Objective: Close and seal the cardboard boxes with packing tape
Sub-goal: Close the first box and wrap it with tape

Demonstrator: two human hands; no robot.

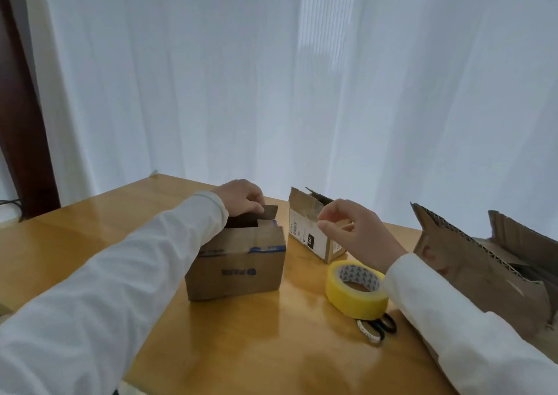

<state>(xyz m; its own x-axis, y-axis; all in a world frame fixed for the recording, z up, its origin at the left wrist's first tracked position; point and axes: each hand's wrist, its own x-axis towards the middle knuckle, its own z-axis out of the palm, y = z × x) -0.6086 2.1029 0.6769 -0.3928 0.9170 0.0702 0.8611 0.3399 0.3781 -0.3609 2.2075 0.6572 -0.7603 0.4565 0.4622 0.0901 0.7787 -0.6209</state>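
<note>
Left arm, in a white sleeve [99,276], reaches forward across the desk [262,343] from the near left corner, forearm stretched almost straight toward the far edge. Left hand [241,196] sits palm down over the top of the middle box [235,266], fingers curled round the upper edge of its far flap [268,211], which stands upright; the hand grips that flap. The box top is open, dark inside, with blue tape remnants along the upper front edge. This box stands near the middle of the desk, toward the far edge. Right arm comes in from the near right corner, elbow bent, wrist raised. Right hand [356,233] hangs in the air above the desk, fingers loosely curled, thumb and forefinger tips close together; whether they pinch anything cannot be told. Behind this hand, near the far edge, stands a small box [305,228] with a printed label on its side and its top flaps up; hand and box overlap in view, contact not clear. A yellow tape roll [354,289] lies flat just right of the middle box, under the right wrist. Scissors [377,328] with black handles lie just beside the roll on its near side, partly hidden by the sleeve. A large open box [477,261] with ragged corrugated flaps stands at the right edge. A white curtain [302,77] hangs behind the desk.
</note>
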